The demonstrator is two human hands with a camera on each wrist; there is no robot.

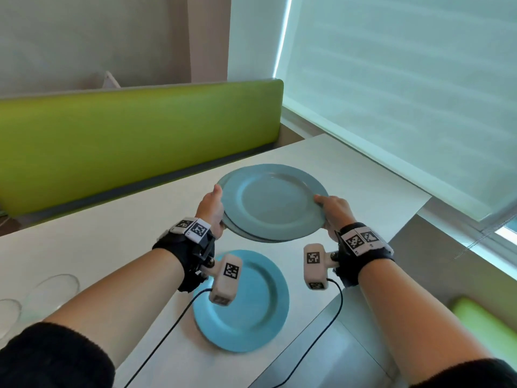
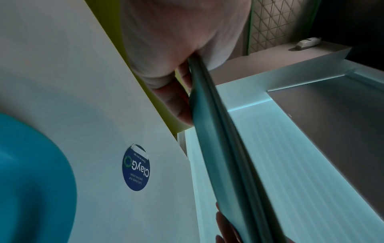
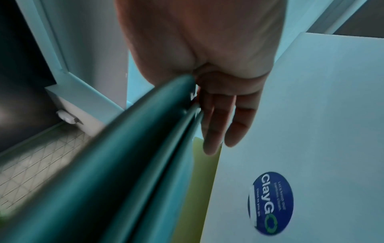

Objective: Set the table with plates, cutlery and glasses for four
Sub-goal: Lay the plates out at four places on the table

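A small stack of blue plates [image 1: 272, 201] hangs in the air above the white table [image 1: 112, 233], held level between both hands. My left hand [image 1: 212, 210] grips the stack's left rim, thumb on top and fingers underneath. My right hand [image 1: 331, 211] grips the right rim the same way. In the left wrist view the stacked rims [image 2: 224, 148] run edge-on from my left hand [image 2: 176, 65]. The right wrist view shows the rims [image 3: 145, 164] beside the fingers [image 3: 224, 123] under them. One more blue plate [image 1: 246, 303] lies flat on the table near me.
Clear glasses [image 1: 53, 289] stand at the table's left edge. A green bench back [image 1: 140, 135] runs along the far side, and a window blind [image 1: 405, 93] is on the right. A round blue sticker [image 2: 136, 169] is on the table under the stack.
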